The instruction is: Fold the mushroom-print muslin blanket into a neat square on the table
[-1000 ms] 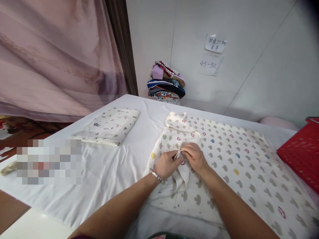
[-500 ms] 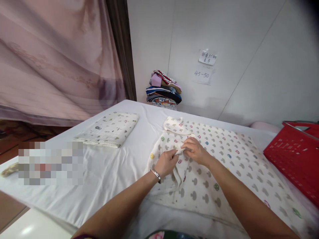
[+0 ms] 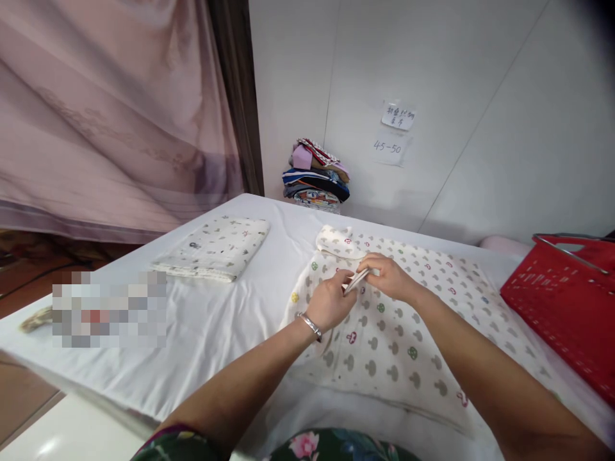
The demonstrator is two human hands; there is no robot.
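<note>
A cream cloth printed with mushrooms (image 3: 369, 365) lies spread over the right half of the table, its far left part bunched up. My left hand (image 3: 331, 299), with a silver bangle at the wrist, is closed on the cloth's pale edge band. Close beside it, my right hand (image 3: 384, 275) pinches the same band from the other side. Between my fingers the band looks doubled into a short strip, raised a little above the cloth. What lies under my fingertips is hidden.
A folded white patterned cloth (image 3: 216, 250) rests at the left of the white-covered table (image 3: 211, 346). To the right stands a red basket (image 3: 567, 294) with a metal handle. Folded textiles (image 3: 317, 173) are stacked by the wall. A blurred patch (image 3: 110, 310) covers something at the left.
My hands have gathered the edge band into a doubled strip between them. The loop of band that hung below my left hand is no longer seen. The view has shifted slightly.
</note>
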